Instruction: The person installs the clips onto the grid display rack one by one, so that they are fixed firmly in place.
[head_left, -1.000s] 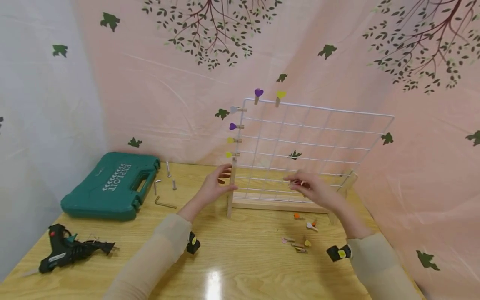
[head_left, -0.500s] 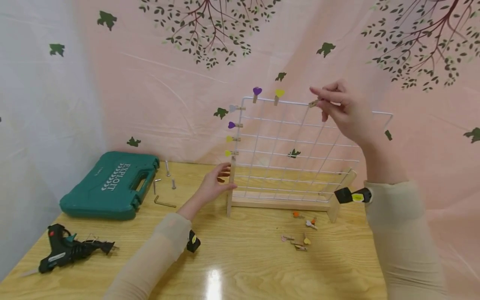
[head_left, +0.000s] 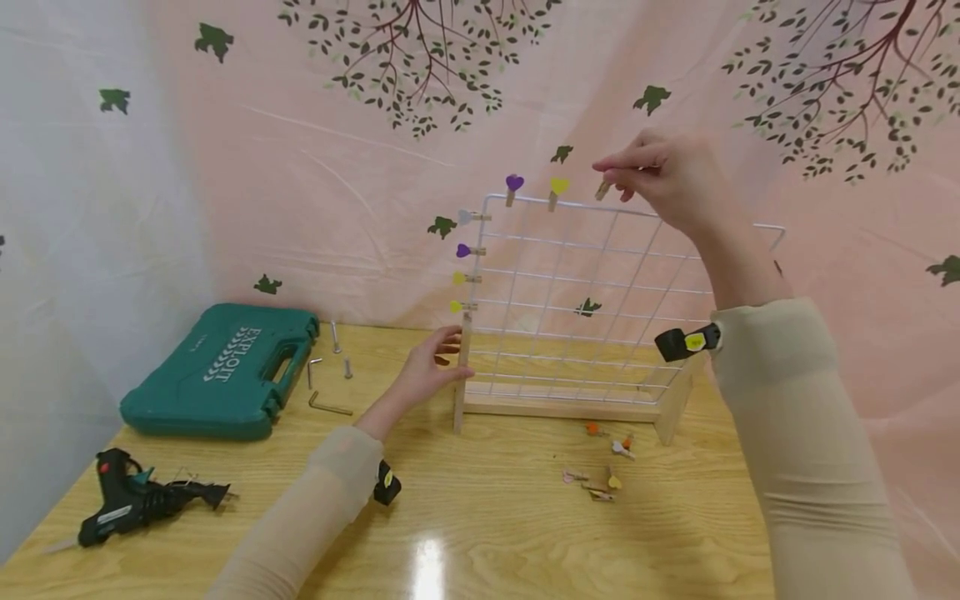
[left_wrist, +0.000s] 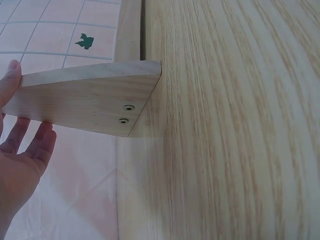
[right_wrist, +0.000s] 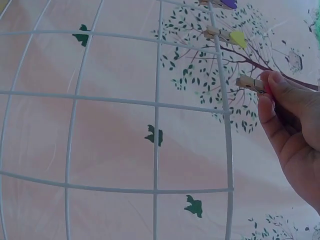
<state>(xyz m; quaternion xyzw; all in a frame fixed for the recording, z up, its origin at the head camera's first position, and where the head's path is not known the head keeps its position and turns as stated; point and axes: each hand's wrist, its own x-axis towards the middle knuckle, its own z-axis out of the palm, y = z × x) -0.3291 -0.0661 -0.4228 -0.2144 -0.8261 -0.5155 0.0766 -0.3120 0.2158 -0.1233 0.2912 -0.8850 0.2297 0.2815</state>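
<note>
Above the white wire grid (right_wrist: 158, 104), at its 12 o'clock, the right hand (head_left: 671, 179) pinches a tan wooden clothespin (right_wrist: 250, 83); at 8 o'clock, the left hand (head_left: 426, 371) grips a pale wooden upright (left_wrist: 85, 100). A slackened pinch could drop the clothespin.

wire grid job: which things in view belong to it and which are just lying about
Seems part of the job:
clothespin in the right hand
wire grid
heart pegs clipped on it
wooden stand held by the left hand
probably the loose pegs on the table

Apparently just lying about:
green tool case
glue gun
two hex keys
two bolts
</note>
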